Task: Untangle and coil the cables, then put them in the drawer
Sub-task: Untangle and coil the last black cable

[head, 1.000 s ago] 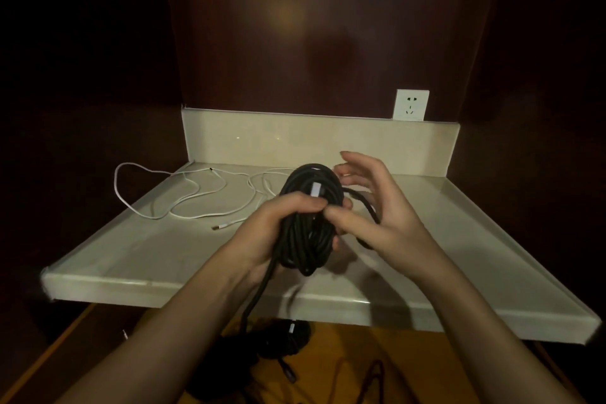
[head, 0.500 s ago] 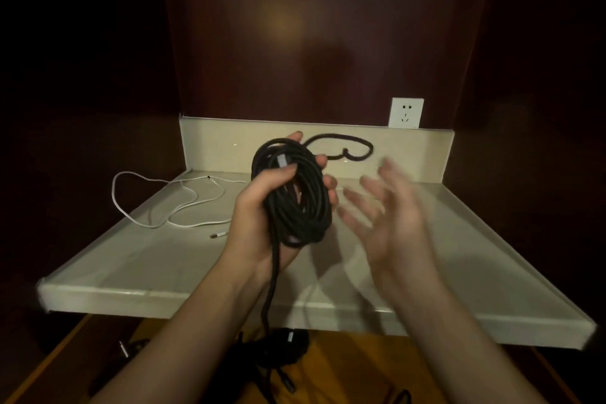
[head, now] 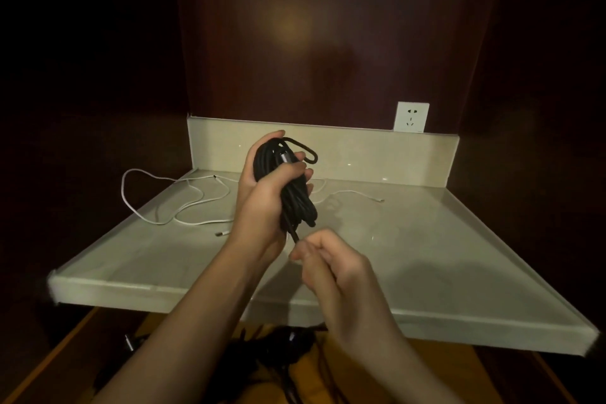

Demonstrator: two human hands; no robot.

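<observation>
Drawer sits nearest, open below the worktop edge, with a dark cable pile inside; too dim to tell how many cables or how they lie. Right hand is just above it, fingers curled and pinching the loose tail of the black cable where it drops out of the bundle. Left hand is further out, wrapped round the black cable coil, holding it upright above the worktop, thumb across the front. One small loop pokes out the top of the coil.

Step in hand, as I read it: coiling, mid-wrap on the black cable. Next move needs the tail carried up and over the bundle with tension kept, left grip firm so the turns don't spring loose.

White cable lies loose and uncoiled on the worktop behind the hands, so that one's not yet done. Wall socket at the back.
</observation>
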